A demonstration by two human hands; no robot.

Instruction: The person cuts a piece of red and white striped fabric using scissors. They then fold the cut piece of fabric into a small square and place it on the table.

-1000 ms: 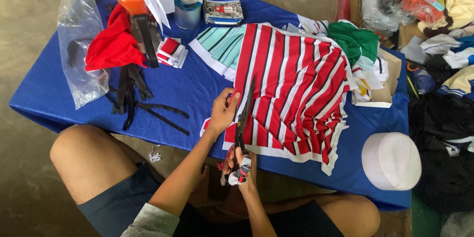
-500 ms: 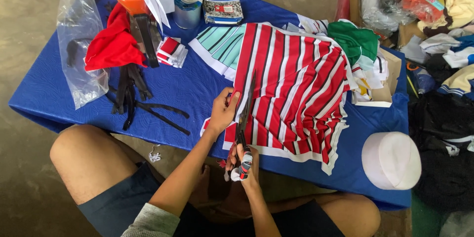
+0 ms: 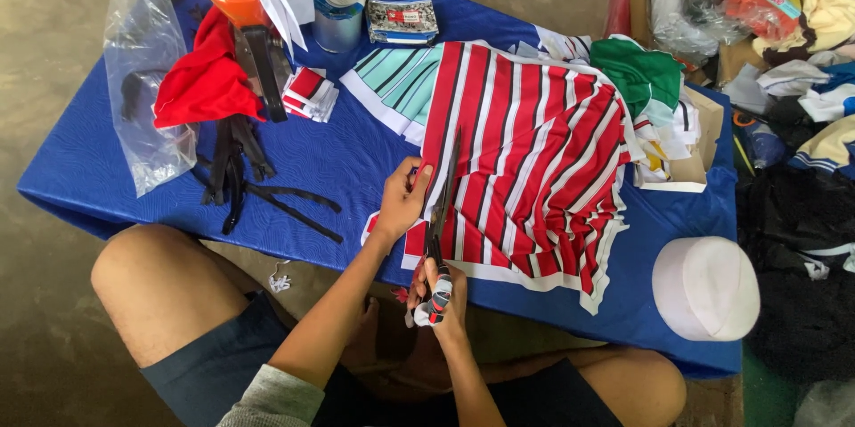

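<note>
Both hands work at the near edge of a red striped cloth on a blue table.

Left hand (image 3: 403,200) lies flat and mostly open, fingers spread on the left border of the striped cloth (image 3: 525,160), pinning it to the blue table (image 3: 321,160). Right hand (image 3: 438,289) is curled shut around the handles of the scissors (image 3: 441,213), at the table's near edge. Their long dark blades point away from the person, running almost straight up the cloth's left side, just beside the left hand's fingertips; how far the blades gape cannot be told. This cloth is soft knit, red with white and thin dark stripes running the same way as the blades, its edges white and uneven. Black straps (image 3: 240,169) lie well to the left, limp and narrow. A round white cap (image 3: 705,289) sits at the table's right corner.
</note>
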